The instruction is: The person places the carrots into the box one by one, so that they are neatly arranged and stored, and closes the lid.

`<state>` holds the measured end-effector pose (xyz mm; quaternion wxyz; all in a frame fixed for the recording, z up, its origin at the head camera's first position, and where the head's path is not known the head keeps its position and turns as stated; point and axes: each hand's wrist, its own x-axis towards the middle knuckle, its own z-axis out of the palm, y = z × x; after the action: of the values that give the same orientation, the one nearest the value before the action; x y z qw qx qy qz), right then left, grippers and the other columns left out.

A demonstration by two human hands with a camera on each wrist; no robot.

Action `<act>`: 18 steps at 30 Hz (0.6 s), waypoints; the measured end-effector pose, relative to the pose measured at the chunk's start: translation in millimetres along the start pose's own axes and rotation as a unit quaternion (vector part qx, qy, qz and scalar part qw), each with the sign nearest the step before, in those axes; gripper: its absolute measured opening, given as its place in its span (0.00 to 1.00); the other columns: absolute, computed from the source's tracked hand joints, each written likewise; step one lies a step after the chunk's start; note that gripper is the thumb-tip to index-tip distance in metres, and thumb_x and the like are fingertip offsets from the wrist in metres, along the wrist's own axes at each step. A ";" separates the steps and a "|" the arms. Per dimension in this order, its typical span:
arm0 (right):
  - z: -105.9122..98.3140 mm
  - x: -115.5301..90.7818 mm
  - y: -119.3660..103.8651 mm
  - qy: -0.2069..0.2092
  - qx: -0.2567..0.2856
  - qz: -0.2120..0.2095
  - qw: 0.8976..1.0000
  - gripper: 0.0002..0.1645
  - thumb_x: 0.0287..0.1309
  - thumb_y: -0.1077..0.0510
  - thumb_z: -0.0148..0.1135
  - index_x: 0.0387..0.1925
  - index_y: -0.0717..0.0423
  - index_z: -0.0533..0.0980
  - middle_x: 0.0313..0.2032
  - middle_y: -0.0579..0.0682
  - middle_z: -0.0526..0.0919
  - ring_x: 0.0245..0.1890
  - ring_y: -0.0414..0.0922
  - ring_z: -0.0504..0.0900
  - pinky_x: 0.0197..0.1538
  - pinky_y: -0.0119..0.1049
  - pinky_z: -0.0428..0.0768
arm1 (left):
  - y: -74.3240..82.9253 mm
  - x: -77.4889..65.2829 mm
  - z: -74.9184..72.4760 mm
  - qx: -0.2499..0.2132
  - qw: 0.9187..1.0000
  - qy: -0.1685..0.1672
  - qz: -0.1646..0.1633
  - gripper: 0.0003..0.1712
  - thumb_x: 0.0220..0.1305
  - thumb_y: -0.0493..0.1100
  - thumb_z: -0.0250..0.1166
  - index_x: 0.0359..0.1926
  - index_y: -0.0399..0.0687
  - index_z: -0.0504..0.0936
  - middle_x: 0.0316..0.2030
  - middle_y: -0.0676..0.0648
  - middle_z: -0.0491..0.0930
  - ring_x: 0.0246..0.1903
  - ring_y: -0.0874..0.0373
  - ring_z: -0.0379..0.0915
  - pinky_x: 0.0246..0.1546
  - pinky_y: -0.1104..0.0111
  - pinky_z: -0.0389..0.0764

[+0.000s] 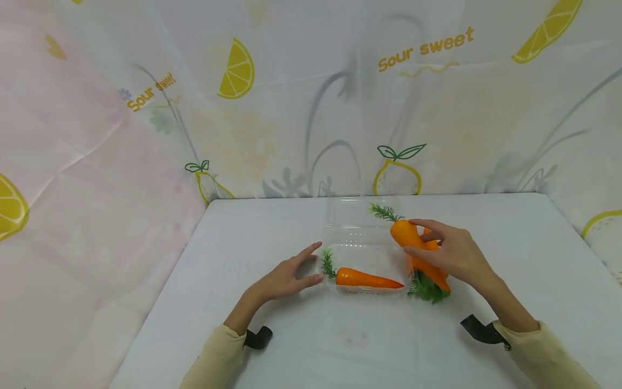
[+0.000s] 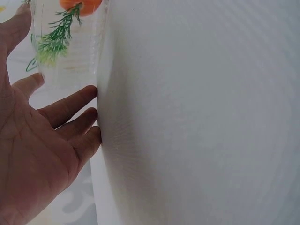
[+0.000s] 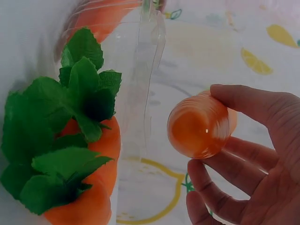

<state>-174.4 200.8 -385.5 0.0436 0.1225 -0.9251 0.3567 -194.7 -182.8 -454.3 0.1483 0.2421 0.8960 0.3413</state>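
Note:
My right hand [image 1: 459, 251] pinches a toy orange carrot [image 1: 404, 232] between thumb and fingers, raised over the right side of a clear plastic box [image 1: 366, 253]. Its feathery green top points away to the upper left. A second carrot [image 1: 364, 278] lies along the near side inside the box, tip to the right. By the box's left wall is my left hand [image 1: 286, 278], its fingers spread and fingertips right at the plastic. Below my right hand, beside the box, lie more orange carrots [image 3: 96, 201] with broad green leaves [image 3: 84, 93], partly hidden in the head view.
The box's clear lid [image 1: 350, 213] lies folded back at the table's far edge. A white table [image 1: 272, 221] carries everything, and a lemon-printed cloth [image 1: 291, 108] hangs behind it. Dark straps [image 1: 258, 338] stick out from both cuffs.

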 end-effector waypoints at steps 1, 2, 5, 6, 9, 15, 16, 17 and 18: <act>0.6 0.7 -1.2 0.000 0.004 -0.001 1.000 0.38 0.55 0.39 0.71 0.63 0.52 0.75 0.41 0.57 0.86 0.42 0.57 0.82 0.33 0.39 0.78 | 0.1 -0.1 -0.2 -0.001 1.000 0.000 -0.001 0.46 0.65 0.67 0.60 0.78 0.72 0.48 0.67 0.49 0.69 0.67 0.47 0.61 0.65 0.43 0.60; 1.3 1.5 -2.3 -0.001 0.007 -0.003 1.000 0.37 0.55 0.39 0.71 0.63 0.51 0.75 0.40 0.56 0.86 0.42 0.57 0.82 0.34 0.39 0.78 | 0.3 -0.3 -0.5 -0.001 1.000 -0.001 -0.001 0.46 0.65 0.67 0.60 0.77 0.72 0.48 0.67 0.49 0.69 0.67 0.47 0.61 0.65 0.43 0.60; 3.3 3.7 -4.2 0.001 0.012 -0.008 1.000 0.36 0.55 0.39 0.71 0.62 0.49 0.75 0.39 0.55 0.86 0.40 0.54 0.82 0.33 0.39 0.78 | -0.1 0.0 0.1 0.000 1.000 -0.001 -0.005 0.46 0.64 0.68 0.59 0.77 0.72 0.48 0.67 0.50 0.69 0.68 0.48 0.61 0.65 0.43 0.60; 4.1 4.6 -4.7 0.000 0.012 -0.009 1.000 0.36 0.55 0.39 0.71 0.62 0.49 0.76 0.39 0.55 0.87 0.40 0.54 0.81 0.33 0.39 0.78 | -0.3 0.2 0.4 0.001 1.000 -0.001 -0.007 0.46 0.64 0.68 0.59 0.78 0.72 0.48 0.67 0.51 0.69 0.68 0.49 0.61 0.65 0.43 0.60; 6.7 7.2 -5.9 -0.002 0.010 -0.012 1.000 0.36 0.55 0.39 0.71 0.62 0.48 0.76 0.40 0.55 0.87 0.39 0.53 0.80 0.32 0.39 0.77 | -0.7 0.4 0.8 0.000 1.000 0.000 -0.005 0.47 0.64 0.68 0.60 0.78 0.70 0.48 0.66 0.51 0.69 0.68 0.49 0.61 0.65 0.43 0.60; 13.0 11.8 -7.8 -0.011 0.006 -0.020 1.000 0.36 0.55 0.38 0.71 0.63 0.46 0.76 0.40 0.52 0.86 0.36 0.49 0.76 0.31 0.38 0.75 | -1.6 0.6 0.9 0.001 1.000 0.001 -0.006 0.46 0.64 0.68 0.59 0.77 0.72 0.49 0.66 0.51 0.70 0.67 0.49 0.61 0.65 0.43 0.60; 13.8 12.4 -8.3 -0.012 0.006 -0.024 1.000 0.36 0.55 0.38 0.71 0.63 0.46 0.76 0.40 0.52 0.86 0.35 0.49 0.76 0.30 0.37 0.74 | -1.8 0.6 0.9 0.002 1.000 0.001 -0.006 0.46 0.64 0.68 0.59 0.77 0.72 0.48 0.66 0.51 0.70 0.68 0.49 0.61 0.65 0.43 0.60; 14.6 13.0 -8.7 -0.014 0.006 -0.027 1.000 0.36 0.55 0.38 0.71 0.63 0.46 0.76 0.39 0.51 0.87 0.35 0.48 0.75 0.30 0.37 0.73 | -1.8 0.5 0.8 0.001 1.000 0.001 -0.006 0.46 0.64 0.68 0.60 0.77 0.73 0.49 0.66 0.51 0.70 0.68 0.49 0.61 0.65 0.43 0.60; 15.4 13.6 -9.2 -0.016 0.009 -0.030 0.999 0.36 0.55 0.39 0.71 0.63 0.46 0.76 0.39 0.50 0.87 0.35 0.48 0.76 0.30 0.37 0.74 | -1.8 0.4 0.8 0.000 1.000 0.001 -0.006 0.46 0.64 0.68 0.60 0.77 0.73 0.49 0.66 0.51 0.70 0.68 0.49 0.61 0.65 0.44 0.60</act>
<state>-185.1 181.2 -388.6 0.0389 0.1565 -0.9184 0.3613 -195.3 -183.3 -456.2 0.1491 0.2361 0.8978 0.3405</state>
